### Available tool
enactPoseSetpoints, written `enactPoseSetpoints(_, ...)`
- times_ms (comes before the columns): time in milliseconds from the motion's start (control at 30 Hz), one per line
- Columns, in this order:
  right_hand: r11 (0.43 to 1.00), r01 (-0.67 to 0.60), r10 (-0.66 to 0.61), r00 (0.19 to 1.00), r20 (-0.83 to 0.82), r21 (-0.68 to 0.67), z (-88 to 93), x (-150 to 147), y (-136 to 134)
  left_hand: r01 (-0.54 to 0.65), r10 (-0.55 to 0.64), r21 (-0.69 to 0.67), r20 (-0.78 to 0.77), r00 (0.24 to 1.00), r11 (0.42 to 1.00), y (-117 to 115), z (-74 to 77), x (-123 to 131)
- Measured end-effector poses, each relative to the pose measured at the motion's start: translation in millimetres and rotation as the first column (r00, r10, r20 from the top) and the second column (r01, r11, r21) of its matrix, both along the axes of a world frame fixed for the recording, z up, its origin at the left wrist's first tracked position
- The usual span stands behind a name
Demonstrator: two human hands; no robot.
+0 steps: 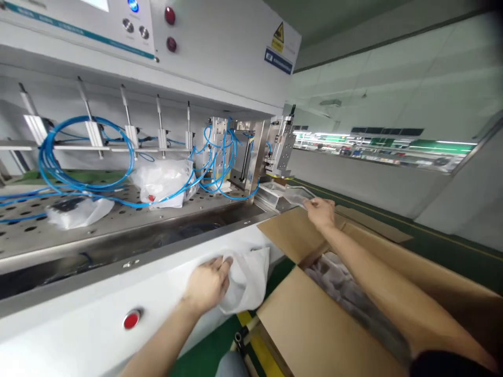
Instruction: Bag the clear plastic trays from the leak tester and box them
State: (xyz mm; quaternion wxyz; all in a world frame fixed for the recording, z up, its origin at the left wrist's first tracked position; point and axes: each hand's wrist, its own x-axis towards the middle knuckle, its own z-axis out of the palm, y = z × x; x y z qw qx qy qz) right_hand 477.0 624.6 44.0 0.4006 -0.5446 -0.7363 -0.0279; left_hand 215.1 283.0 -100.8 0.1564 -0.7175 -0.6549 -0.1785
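My left hand [208, 285] is closed on the edge of a thin white plastic bag [249, 277], which hangs in front of the machine's white front panel. Farther right, my right hand [320, 212] pinches the near edge of a clear, flat-looking piece [296, 195]. That piece is beside a metal chute [272, 195] at the machine's right end; whether they touch I cannot tell. Under my right forearm stands an open cardboard box [334, 324] with crumpled, greyish plastic bags [341, 283] inside.
Coiled blue tubing [47, 152] loops over a perforated metal deck [126, 217]. Two plastic-wrapped bundles lie on it, a large white one [167, 178] and a smaller one [80, 212]. A red button [131, 319] sits on the front panel. Upright cylinders [126, 112] line the back.
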Motion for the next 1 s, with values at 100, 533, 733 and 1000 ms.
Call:
enactPoseSetpoints(100,0.969,-0.246,0.248,0.959,-0.139,0.030,-24.2,10,-73,-0.008,0.009,-0.053,0.030,0.999,0.999,-3,8.8,-2)
enactPoseSetpoints(533,0.282,-0.951,0.904,0.309,0.295,0.131,-90.9,1,-233,-0.032,0.224,-0.441,0.391,0.892,0.897,-101,-73.0,68)
enactPoseSetpoints(733,0.104,-0.994,0.880,0.105,0.463,0.028,-85.4,-1,-259,-0.185,0.481,-0.577,0.416,0.772,0.796,-114,-80.4,75)
enactPoseSetpoints(1000,-0.058,-0.997,0.711,0.001,0.704,0.059,-91.4,-1,-273,-0.108,0.416,-0.529,0.509,0.753,0.842,-97,-55.3,77)
